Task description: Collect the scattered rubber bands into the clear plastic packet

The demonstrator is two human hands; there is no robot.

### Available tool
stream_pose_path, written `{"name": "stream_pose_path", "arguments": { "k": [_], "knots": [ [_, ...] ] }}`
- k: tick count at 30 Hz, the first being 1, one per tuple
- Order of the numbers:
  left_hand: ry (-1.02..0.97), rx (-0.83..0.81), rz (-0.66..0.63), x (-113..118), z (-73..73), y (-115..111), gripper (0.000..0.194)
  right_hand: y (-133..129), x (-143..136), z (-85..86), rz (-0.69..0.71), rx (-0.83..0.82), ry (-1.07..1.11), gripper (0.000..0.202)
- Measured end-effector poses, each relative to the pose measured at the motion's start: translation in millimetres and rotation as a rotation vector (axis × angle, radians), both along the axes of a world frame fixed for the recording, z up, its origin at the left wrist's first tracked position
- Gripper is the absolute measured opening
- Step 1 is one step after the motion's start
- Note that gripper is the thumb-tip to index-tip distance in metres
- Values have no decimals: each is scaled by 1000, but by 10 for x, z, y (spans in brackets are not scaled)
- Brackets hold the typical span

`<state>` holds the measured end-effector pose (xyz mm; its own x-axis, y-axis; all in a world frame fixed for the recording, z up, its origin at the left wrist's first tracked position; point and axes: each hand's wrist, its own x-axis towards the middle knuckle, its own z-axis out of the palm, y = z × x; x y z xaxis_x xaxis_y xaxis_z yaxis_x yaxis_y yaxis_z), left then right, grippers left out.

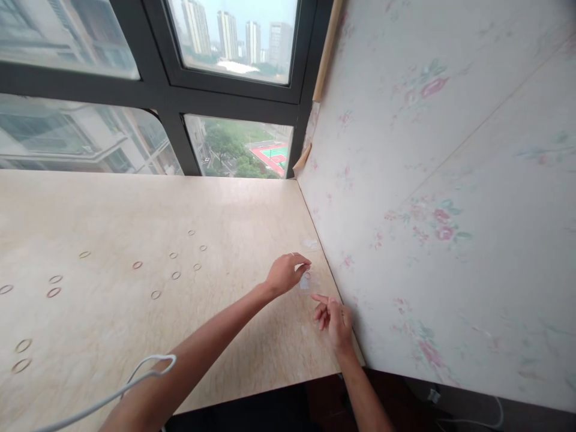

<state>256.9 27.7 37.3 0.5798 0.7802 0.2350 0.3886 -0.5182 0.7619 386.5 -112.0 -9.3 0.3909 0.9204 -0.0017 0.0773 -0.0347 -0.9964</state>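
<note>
My left hand (286, 273) is above the right end of a beige marble-patterned sill, its thumb and fingertips brought together in a pinch. Whatever is between those fingertips is too small to make out. Just under them a small pinkish ring (308, 276) shows beside a thin clear plastic piece (305, 283). Closer to the sill's front edge, my right hand (333, 319) has its index finger stretched towards the left hand and the other fingers loosely curled, with nothing visible in it. Several thin rings (176, 275) lie scattered flat to the left, including a reddish one (137, 265).
A flower-patterned wall (432, 198) bounds the sill (243, 216) on the right. Dark window frames (234, 93) stand along the back. A white cable (108, 393) loops over my left forearm. Another clear piece (310, 244) lies near the wall.
</note>
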Motion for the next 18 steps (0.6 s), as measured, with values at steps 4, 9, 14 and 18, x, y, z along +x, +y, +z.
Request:
{"name": "stream_pose_path", "arguments": {
  "k": [4,9,14,18],
  "knots": [
    [59,65,-33,65,-53,0,21,8,-13,10,-19,-11,10,59],
    [27,9,-80,68,-74,-2,26,8,-15,19,-29,-23,16,58],
    [-158,-163,61,-113,-57,18,29,0,-14,45,-35,-6,30,55],
    [-182,-263,249,-473,-107,-18,30,-8,-16,45,-45,-2,28,54]
  ]
}}
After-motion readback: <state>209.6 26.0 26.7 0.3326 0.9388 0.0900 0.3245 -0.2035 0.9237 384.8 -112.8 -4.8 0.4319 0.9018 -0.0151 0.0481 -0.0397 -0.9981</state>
